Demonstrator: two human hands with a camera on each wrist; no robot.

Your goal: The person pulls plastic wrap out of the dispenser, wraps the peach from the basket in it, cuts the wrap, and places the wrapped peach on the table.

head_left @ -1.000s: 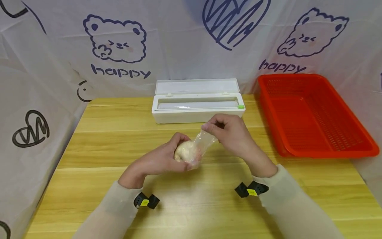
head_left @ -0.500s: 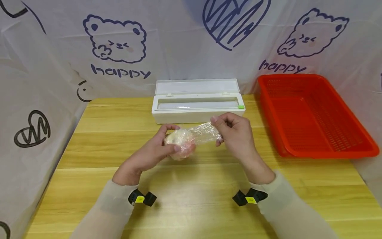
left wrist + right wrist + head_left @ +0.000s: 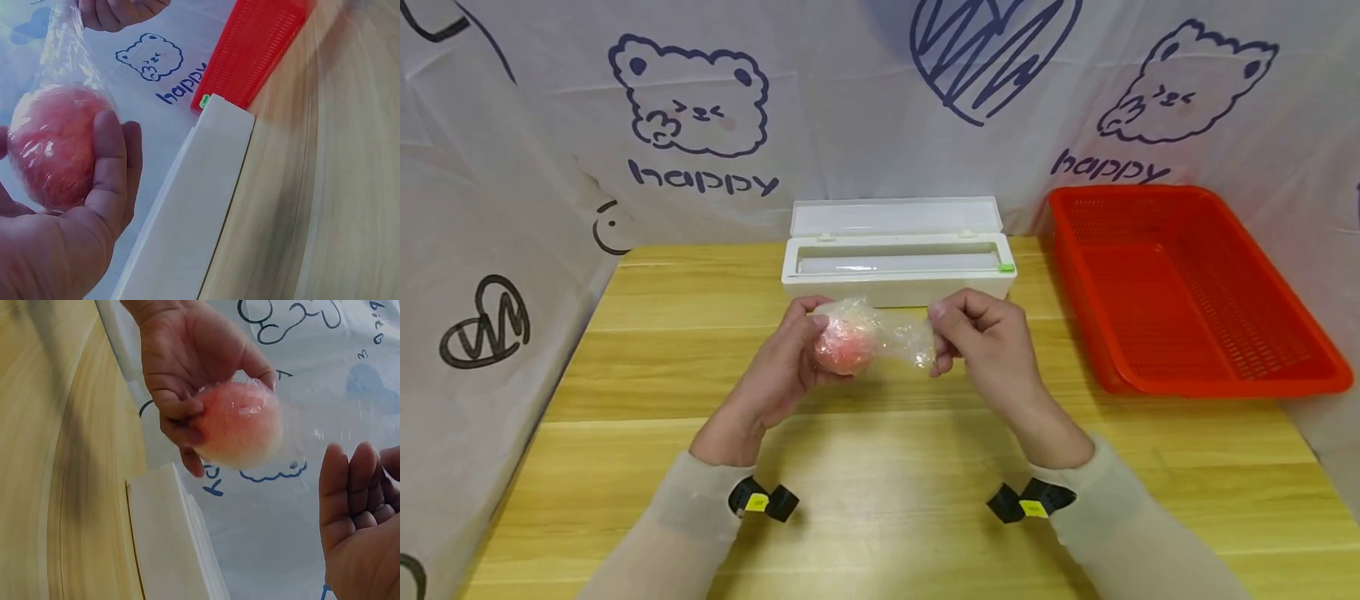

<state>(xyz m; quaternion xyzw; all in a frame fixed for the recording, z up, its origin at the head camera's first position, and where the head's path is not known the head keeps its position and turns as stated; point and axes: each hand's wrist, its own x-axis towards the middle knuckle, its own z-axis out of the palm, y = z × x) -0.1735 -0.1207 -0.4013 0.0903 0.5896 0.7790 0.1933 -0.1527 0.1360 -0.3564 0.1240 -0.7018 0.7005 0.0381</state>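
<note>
In the head view my left hand (image 3: 767,379) holds a round pink-and-cream peach (image 3: 844,346) wrapped in clear cling film (image 3: 904,337). Its fingers and thumb curve around the fruit, which is up off the table. To the right, my right hand (image 3: 988,342) pinches the loose end of the film, stretched out sideways from the peach. The left wrist view has the red side of the peach (image 3: 59,147) under shiny film, gathered into a twisted tail (image 3: 65,53). Palm side shows on my left hand (image 3: 194,356) in the right wrist view, behind the peach (image 3: 240,425).
Behind the hands a white cling film box (image 3: 902,292) stands with its lid (image 3: 895,217) raised and a film roll (image 3: 887,264) inside. A red plastic basket (image 3: 1225,386) sits at the right of the wooden table (image 3: 880,517), against a printed white cloth (image 3: 850,108).
The peach has moved left and away from me, turning its pink side up. My right hand has shifted slightly right, and the film between the hands is now pulled out wider.
</note>
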